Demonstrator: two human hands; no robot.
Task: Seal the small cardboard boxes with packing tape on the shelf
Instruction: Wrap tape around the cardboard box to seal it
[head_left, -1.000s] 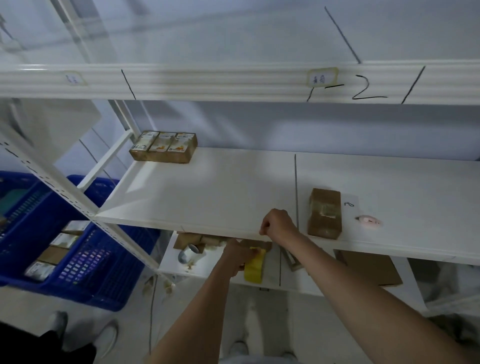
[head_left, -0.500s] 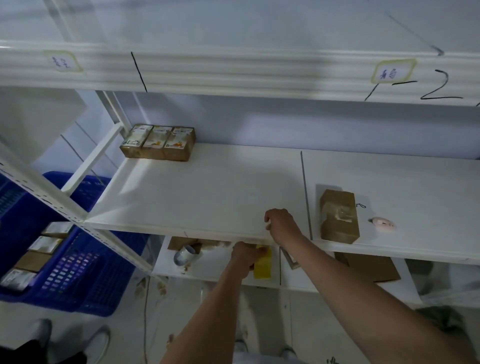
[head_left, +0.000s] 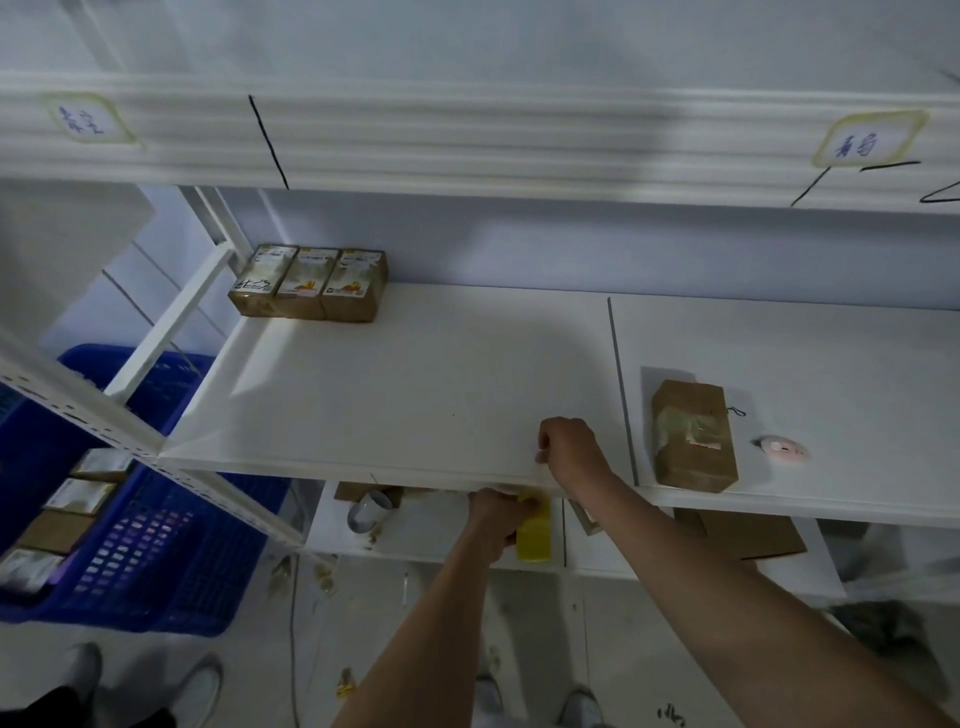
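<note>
Broadly, the white shelf spans the view, and the right hand rests at its front edge with fingers curled into a fist; whether they pinch anything I cannot tell. Just below that edge, the left hand wraps its fingers round the yellow tape dispenser, which hangs over the lower shelf. Far left of both hands sits a blue crate holding small boxes. Right of the right fingers, a brown cardboard box lies on the shelf, patchy tape on top. Well beyond the fingers, at the back left, three labelled boxes stand side by side, touching. Further right of the brown box lies a small pink object
</note>
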